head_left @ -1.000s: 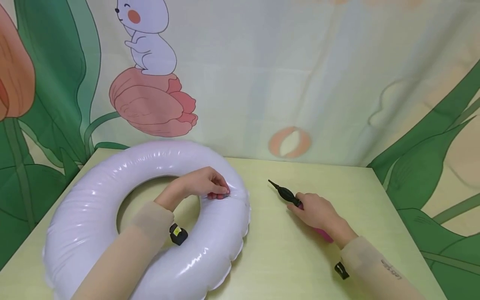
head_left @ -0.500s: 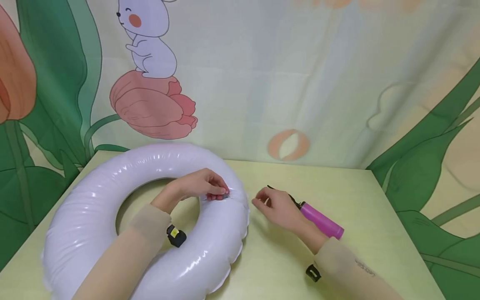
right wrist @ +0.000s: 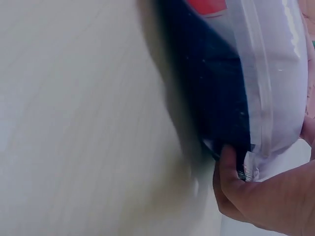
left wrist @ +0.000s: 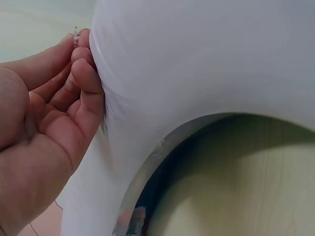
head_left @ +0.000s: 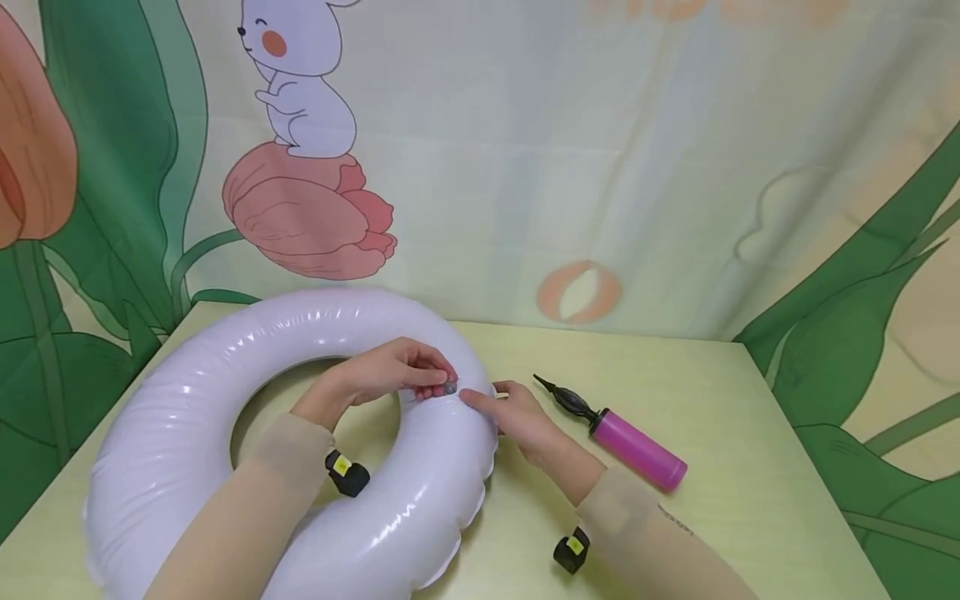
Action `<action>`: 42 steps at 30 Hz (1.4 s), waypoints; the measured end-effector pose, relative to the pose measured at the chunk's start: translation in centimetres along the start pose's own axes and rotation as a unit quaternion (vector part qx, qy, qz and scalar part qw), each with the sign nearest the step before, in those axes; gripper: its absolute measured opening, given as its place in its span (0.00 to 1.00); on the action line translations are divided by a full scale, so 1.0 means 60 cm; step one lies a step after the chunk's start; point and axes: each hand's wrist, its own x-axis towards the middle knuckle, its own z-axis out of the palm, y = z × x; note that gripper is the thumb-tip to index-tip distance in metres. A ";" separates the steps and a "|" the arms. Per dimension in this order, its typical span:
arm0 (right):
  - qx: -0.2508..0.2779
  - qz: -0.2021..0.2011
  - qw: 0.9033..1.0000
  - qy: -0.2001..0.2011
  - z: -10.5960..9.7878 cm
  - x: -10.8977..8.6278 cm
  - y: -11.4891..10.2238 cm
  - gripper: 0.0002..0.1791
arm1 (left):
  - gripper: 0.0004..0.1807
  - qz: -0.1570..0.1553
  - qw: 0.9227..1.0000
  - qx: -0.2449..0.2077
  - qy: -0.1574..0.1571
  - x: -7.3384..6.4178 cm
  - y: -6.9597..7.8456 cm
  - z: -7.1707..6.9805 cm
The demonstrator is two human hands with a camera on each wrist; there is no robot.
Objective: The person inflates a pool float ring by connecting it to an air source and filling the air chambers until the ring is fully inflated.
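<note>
A large white inflated swim ring [head_left: 172, 400] lies on the table at left in the head view. My left hand [head_left: 390, 367] reaches over its hole and pinches the small clear valve [head_left: 450, 387] on the ring's top. In the left wrist view, the valve tip [left wrist: 76, 39] shows between thumb and finger. My right hand [head_left: 525, 417] is at the ring's outer side, with the thumb on top near the valve. In the right wrist view, its fingers [right wrist: 229, 162] lie against the ring's dark blue underside [right wrist: 216, 88].
A hand pump [head_left: 637, 450] with a pink barrel and black nozzle lies on the table [head_left: 712, 400], right of my right hand. A printed curtain [head_left: 480, 167] with a rabbit and flowers hangs behind the table.
My right hand has let go of the hand pump and moved left to the swim ring's outer side. The pump stays on the table. My left hand keeps its pinch on the valve.
</note>
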 end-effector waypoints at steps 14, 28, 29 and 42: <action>0.006 -0.071 0.996 0.057 0.020 0.002 0.007 0.29 | 0.04 0.014 0.952 0.303 0.046 -0.020 0.064 0.033; 0.046 -0.133 0.989 0.053 0.025 -0.006 -0.007 0.11 | 0.05 0.034 0.933 0.349 0.074 -0.014 0.066 0.055; 0.054 -0.133 0.988 0.052 0.024 -0.006 -0.010 0.11 | 0.05 0.031 0.936 0.343 0.075 -0.013 0.067 0.055; 0.110 -0.132 0.985 0.029 0.023 -0.001 -0.004 0.12 | 0.06 0.013 0.945 0.316 0.079 -0.004 0.062 0.052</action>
